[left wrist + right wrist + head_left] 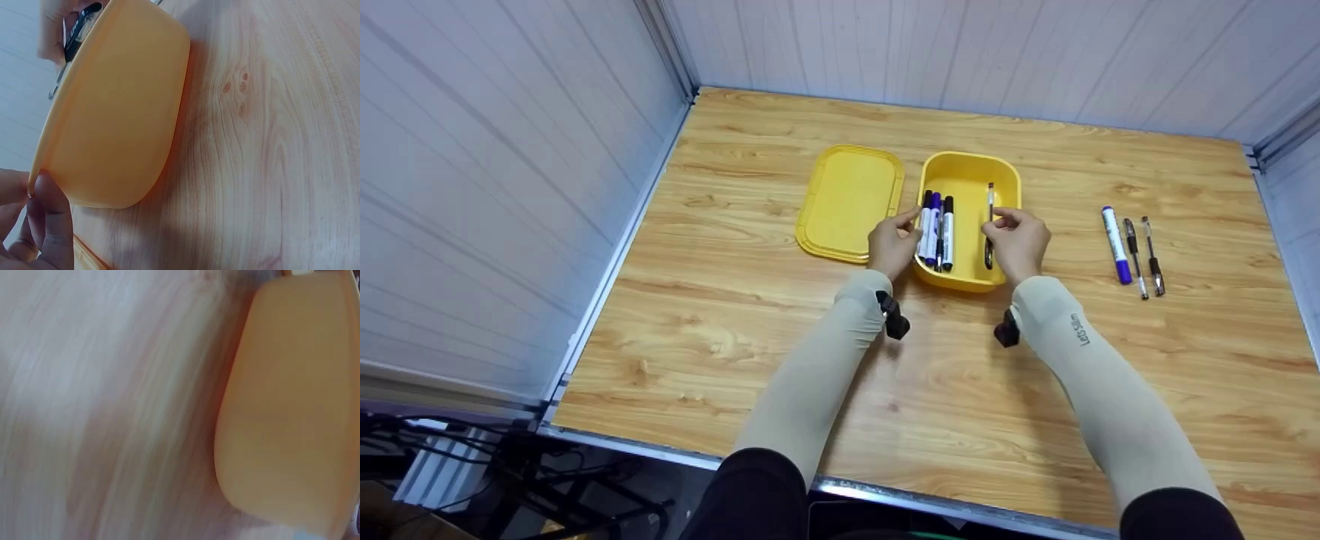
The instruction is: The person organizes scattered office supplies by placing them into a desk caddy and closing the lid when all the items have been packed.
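A yellow plastic box [964, 283] stands uncovered on the table. My left hand [894, 244] pinches its left rim between thumb and fingers, which shows closely in the left wrist view. Over the right half of the box, my right hand [1021, 240] holds a black-gripped gel pen [989, 196] between thumb and fingertips, the pen pointing roughly front to back. Several markers and pens lie side by side along the box's left side, among them a black-capped marker [949, 236]. The right wrist view is mostly filled by the box's outer wall [287, 405].
The yellow lid [849, 202] lies flat left of the box. To the right, a purple-capped marker [1116, 244] and two gel pens, one of them a black pen [1132, 240], lie on the wooden table [697, 315]. Pale panels [960, 60] enclose the table's back and sides.
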A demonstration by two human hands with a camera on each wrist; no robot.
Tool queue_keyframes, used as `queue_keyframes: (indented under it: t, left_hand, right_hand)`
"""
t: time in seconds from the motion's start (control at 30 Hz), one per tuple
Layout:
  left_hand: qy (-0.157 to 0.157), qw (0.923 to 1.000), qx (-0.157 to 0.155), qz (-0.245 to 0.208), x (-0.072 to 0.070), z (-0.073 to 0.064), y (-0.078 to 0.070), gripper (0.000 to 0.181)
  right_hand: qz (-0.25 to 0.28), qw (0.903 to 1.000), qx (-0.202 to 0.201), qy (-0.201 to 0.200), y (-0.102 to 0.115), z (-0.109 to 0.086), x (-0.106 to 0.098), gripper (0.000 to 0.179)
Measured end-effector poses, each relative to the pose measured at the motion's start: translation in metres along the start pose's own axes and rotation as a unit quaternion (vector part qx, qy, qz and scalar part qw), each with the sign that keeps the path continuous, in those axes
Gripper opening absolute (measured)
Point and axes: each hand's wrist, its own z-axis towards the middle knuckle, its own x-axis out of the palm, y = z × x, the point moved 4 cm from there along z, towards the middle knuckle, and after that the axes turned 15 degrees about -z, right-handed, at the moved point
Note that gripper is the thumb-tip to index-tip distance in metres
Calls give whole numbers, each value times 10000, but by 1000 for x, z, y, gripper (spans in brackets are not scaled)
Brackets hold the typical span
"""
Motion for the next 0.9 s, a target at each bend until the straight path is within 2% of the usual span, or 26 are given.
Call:
queue_keyframes:
  t: [0.33, 0.53, 0.7, 0.9]
  left_hand:
    - [55, 9999, -34, -127, 1, 0, 1, 40]
    - [28, 10000, -42, -75, 1, -2, 2, 40]
    - [95, 9999, -60, -101, 2, -2, 2, 39]
    - [58, 9999, 93, 109, -1, -1, -2, 38]
  right_hand:
    - [36, 10000, 42, -9, 6, -2, 10, 29]
    - [129, 9997, 116, 185, 5, -5, 20, 30]
    - [41, 9999, 48, 156, 3, -4, 27, 29]
    - [-251, 9993, -76, 277, 5, 0, 32, 28]
